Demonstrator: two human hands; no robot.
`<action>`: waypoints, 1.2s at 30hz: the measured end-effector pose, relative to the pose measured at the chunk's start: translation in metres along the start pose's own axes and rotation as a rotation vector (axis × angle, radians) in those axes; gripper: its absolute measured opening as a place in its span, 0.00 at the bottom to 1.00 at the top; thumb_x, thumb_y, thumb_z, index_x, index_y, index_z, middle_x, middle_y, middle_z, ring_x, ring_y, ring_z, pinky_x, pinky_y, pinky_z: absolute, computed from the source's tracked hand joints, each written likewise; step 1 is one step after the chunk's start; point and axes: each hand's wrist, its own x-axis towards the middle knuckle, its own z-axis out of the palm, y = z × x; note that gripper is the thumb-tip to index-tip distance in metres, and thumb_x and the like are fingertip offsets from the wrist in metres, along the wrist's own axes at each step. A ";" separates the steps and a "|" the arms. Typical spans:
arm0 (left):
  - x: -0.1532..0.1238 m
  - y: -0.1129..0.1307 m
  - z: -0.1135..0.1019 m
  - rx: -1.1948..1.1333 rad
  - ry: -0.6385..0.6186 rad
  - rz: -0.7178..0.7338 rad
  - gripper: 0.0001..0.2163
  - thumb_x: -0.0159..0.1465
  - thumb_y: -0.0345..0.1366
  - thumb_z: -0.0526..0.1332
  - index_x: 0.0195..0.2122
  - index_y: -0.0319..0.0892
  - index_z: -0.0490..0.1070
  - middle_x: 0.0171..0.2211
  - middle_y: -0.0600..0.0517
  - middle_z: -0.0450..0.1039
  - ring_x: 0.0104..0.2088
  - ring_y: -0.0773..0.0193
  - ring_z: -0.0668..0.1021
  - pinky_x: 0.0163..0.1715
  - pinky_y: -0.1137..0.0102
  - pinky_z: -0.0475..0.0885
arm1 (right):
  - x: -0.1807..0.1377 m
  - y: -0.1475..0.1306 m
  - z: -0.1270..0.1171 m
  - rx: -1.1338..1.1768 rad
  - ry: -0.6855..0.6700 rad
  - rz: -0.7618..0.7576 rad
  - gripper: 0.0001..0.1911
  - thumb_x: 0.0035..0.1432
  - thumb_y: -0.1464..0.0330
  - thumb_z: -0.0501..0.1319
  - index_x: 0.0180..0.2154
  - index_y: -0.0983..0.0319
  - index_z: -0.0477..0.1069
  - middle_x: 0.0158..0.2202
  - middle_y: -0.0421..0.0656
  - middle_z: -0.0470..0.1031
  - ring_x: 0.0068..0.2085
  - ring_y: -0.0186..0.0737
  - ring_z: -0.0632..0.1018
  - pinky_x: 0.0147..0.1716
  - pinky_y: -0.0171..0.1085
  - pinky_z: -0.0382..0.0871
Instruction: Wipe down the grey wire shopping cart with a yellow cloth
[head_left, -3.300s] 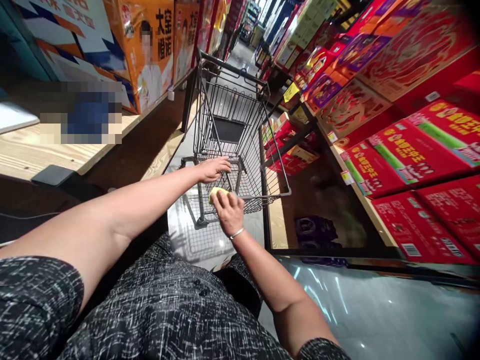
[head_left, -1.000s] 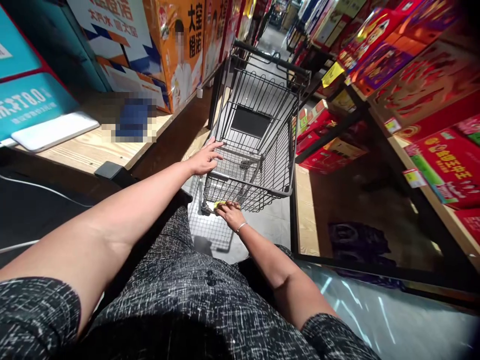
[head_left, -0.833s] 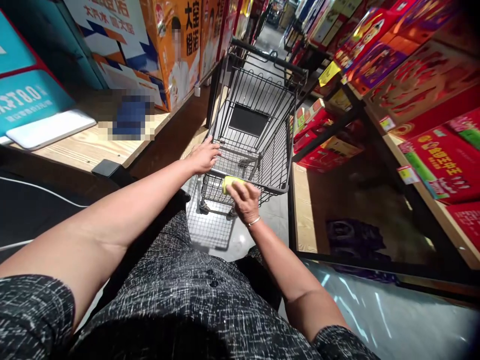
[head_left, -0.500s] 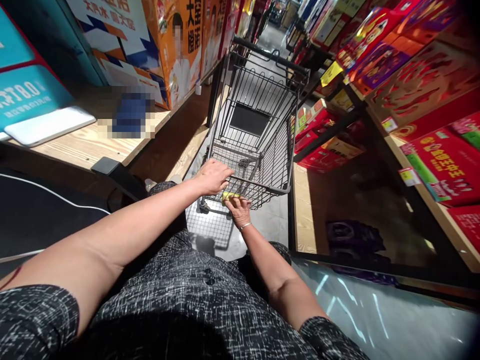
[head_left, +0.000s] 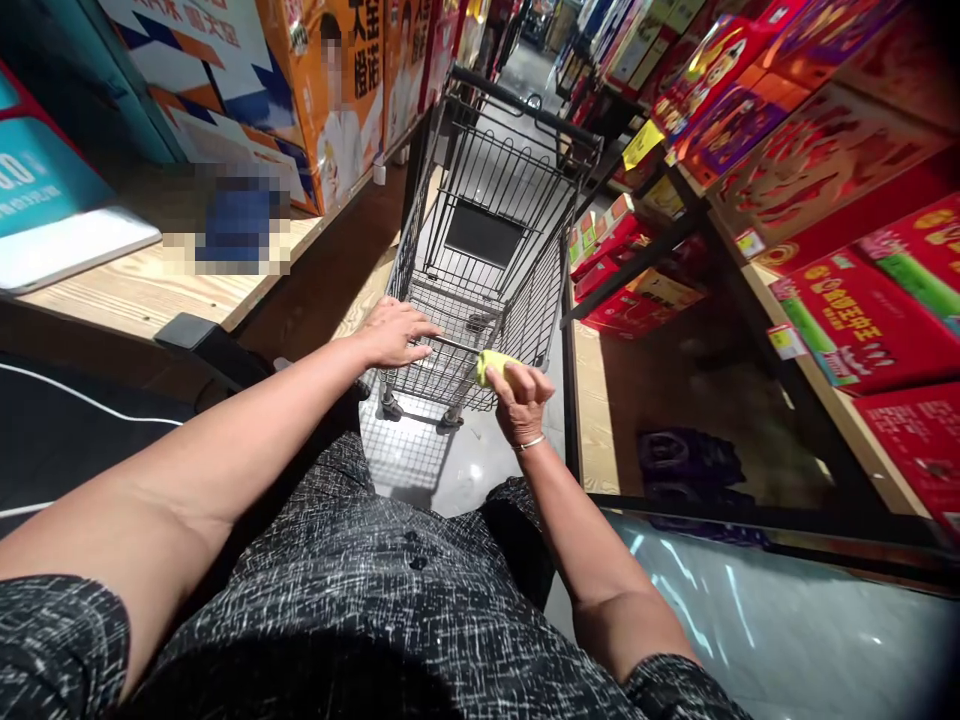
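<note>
Aisle: glossy grey floor [head_left: 750,620] running between two rows of stocked store shelving, seen from above the person's lap.
Right shelves: red gift boxes [head_left: 840,320] with gold and green print, stacked on slanted tiers with small yellow price tags along the edges.
Left display: wooden counter [head_left: 135,290] backed by orange and blue cartons [head_left: 337,100], a white tray lying flat near its end.
Cart: black wire shopping cart [head_left: 487,200] standing in the aisle with its near end towards the person, basket showing only a dark panel on the far wall, push bar at the far side.
Clothing: dark garment [head_left: 360,620] with a white crosshatch weave, filling the lower part of the view.
Left hand: left hand [head_left: 390,335] laid palm-down on the cart's near top rail, fingers curled loosely over the wire.
Right hand: right hand [head_left: 519,395], thin bracelet at the wrist, fingers closed around a yellow cloth.
Cloth: yellow cloth [head_left: 491,365] bunched small, pressed against the near right corner of the cart's rail, just beside the left hand's fingertips.
</note>
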 end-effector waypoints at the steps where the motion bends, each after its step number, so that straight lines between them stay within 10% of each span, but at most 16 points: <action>1: 0.001 -0.001 -0.002 0.000 -0.007 -0.024 0.20 0.66 0.50 0.57 0.55 0.49 0.76 0.50 0.50 0.77 0.53 0.51 0.72 0.57 0.58 0.58 | 0.005 0.001 -0.006 -0.004 0.055 0.016 0.20 0.68 0.70 0.57 0.53 0.42 0.77 0.55 0.46 0.72 0.59 0.47 0.63 0.59 0.50 0.57; 14: 0.010 0.034 0.013 -0.100 0.019 0.035 0.24 0.60 0.40 0.62 0.59 0.48 0.69 0.55 0.49 0.76 0.55 0.51 0.74 0.59 0.56 0.54 | -0.053 -0.054 0.067 0.029 -0.380 -0.021 0.20 0.63 0.77 0.60 0.50 0.51 0.79 0.55 0.44 0.75 0.54 0.48 0.65 0.50 0.48 0.56; 25: 0.008 0.018 0.007 -0.131 0.023 0.002 0.26 0.60 0.31 0.57 0.60 0.55 0.70 0.53 0.54 0.78 0.52 0.56 0.75 0.56 0.57 0.52 | 0.059 -0.066 -0.053 -0.002 -0.159 0.114 0.33 0.61 0.75 0.57 0.65 0.48 0.65 0.67 0.44 0.63 0.60 0.54 0.61 0.53 0.50 0.59; 36: 0.012 0.004 -0.011 -0.200 -0.056 -0.104 0.19 0.60 0.38 0.60 0.53 0.56 0.75 0.52 0.56 0.79 0.54 0.56 0.75 0.57 0.56 0.52 | 0.071 0.013 -0.085 0.049 -0.212 0.318 0.34 0.56 0.77 0.55 0.64 0.55 0.67 0.62 0.47 0.68 0.55 0.53 0.68 0.51 0.49 0.63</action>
